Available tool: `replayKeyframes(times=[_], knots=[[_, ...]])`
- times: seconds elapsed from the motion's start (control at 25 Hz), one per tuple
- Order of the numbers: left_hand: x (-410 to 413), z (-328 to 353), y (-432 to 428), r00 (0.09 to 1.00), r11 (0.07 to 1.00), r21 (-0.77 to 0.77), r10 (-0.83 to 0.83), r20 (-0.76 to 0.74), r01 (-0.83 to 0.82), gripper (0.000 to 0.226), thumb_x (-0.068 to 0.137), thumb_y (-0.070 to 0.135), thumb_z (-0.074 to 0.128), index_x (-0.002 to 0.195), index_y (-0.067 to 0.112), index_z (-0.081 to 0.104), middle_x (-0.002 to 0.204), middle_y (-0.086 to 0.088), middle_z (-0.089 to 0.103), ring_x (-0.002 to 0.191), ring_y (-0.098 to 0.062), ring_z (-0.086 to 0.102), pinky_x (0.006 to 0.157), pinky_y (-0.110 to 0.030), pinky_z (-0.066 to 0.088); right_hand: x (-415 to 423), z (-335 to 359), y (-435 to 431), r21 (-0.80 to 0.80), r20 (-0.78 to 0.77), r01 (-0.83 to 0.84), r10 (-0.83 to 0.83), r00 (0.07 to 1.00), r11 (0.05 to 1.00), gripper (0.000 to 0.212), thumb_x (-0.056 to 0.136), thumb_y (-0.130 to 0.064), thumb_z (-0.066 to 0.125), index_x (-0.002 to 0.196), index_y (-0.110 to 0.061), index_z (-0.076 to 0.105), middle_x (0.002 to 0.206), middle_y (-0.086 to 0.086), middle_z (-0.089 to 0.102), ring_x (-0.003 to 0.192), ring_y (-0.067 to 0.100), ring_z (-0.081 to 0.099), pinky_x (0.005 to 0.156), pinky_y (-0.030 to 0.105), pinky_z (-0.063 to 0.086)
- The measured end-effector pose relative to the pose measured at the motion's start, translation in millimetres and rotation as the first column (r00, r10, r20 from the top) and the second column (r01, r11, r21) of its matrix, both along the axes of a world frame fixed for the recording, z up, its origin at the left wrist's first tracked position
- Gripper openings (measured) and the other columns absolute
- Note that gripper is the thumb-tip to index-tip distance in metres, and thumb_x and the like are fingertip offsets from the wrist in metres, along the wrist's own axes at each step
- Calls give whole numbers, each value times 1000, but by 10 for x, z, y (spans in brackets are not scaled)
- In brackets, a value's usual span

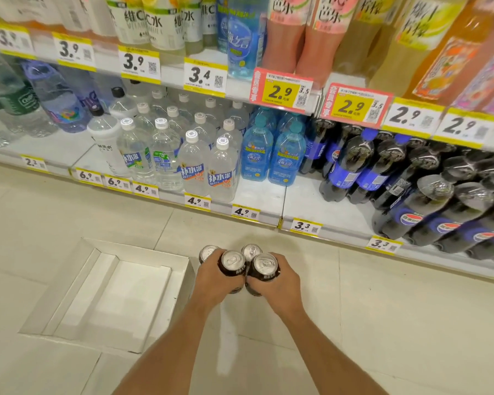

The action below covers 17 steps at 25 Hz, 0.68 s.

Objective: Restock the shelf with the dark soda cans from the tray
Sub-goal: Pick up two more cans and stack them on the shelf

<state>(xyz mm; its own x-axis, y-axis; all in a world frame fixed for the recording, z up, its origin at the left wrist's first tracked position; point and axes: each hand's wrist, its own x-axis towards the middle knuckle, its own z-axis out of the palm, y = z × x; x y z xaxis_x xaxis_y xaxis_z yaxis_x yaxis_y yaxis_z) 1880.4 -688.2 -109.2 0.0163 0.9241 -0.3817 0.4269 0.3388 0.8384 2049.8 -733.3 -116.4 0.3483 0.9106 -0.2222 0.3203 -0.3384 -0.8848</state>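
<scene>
Several dark soda cans [234, 262] with silver tops are bunched together above the floor, in front of the bottom shelf [311, 206]. My left hand [215, 276] grips the cans on the left side of the bunch. My right hand [280, 282] grips the cans on the right side. The white cardboard tray [109, 289] lies on the floor to the left of my hands, with no cans showing in it. A bare patch of the bottom shelf lies between the blue bottles and the dark cola bottles.
Clear water bottles [194, 158] and blue bottles [271, 155] fill the bottom shelf's left and middle. Dark cola bottles [417, 189] crowd its right. Yellow price tags [305, 225] line the shelf edges. An upper shelf [240, 81] holds tall drink bottles. Pale floor tiles [397, 323] surround me.
</scene>
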Motion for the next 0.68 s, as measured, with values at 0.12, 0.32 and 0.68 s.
replayKeyframes(times=[0.12,0.32,0.68], knots=[[65,894,87,996,996,80,-45,79,39,52,56,3,86,101,21,66,91,4,74,78,-8,70,58,-9,49,97,853,75,70,-55,-5,8,998,998,52,59,-16,93,101,-33,68,94,-14,75,86,-4,70,75,13,54],[246,2917,143,962,977,146,-185,203,157,51,59,-4,86,104,12,67,92,-3,77,75,-6,71,68,-19,55,406,2929,40,152,-57,-61,71,996,987,56,55,-27,93,106,-27,69,95,-10,77,87,1,72,78,20,57],[1016,7319,198,893,892,347,-382,238,289,60,61,6,92,115,17,68,101,1,78,94,-9,74,71,-18,57,1256,7465,-186,315,71,-78,58,996,946,57,57,-34,96,107,-27,69,95,-11,78,89,0,74,82,30,60]])
